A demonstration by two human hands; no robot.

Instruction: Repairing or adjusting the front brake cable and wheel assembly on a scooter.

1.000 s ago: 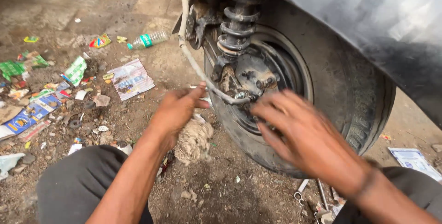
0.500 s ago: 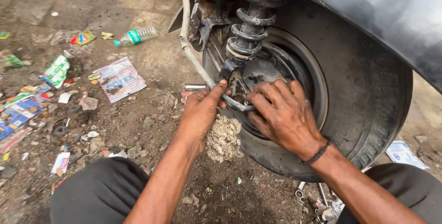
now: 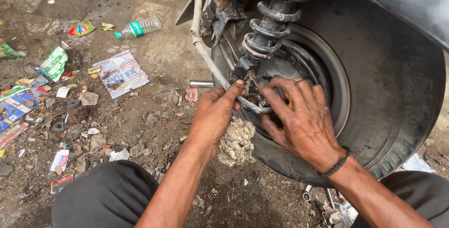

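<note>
Touching cable [image 3: 213, 66], left hand [image 3: 213, 115]

Roadside repair yard — dirt ground [image 3: 154, 115] | litter [image 3: 120, 72] | vehicle wheel [image 3: 388, 97]

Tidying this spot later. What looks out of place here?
Litter covers the ground left of the wheel: a plastic bottle on its side, a magazine and torn wrappers. A fibrous wad lies against the tyre.

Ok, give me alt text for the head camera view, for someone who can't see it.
Two bare hands, left hand and right hand, work at the hub of a wheel below a coil spring. Litter and a plastic bottle lie on the dirt ground.
</note>
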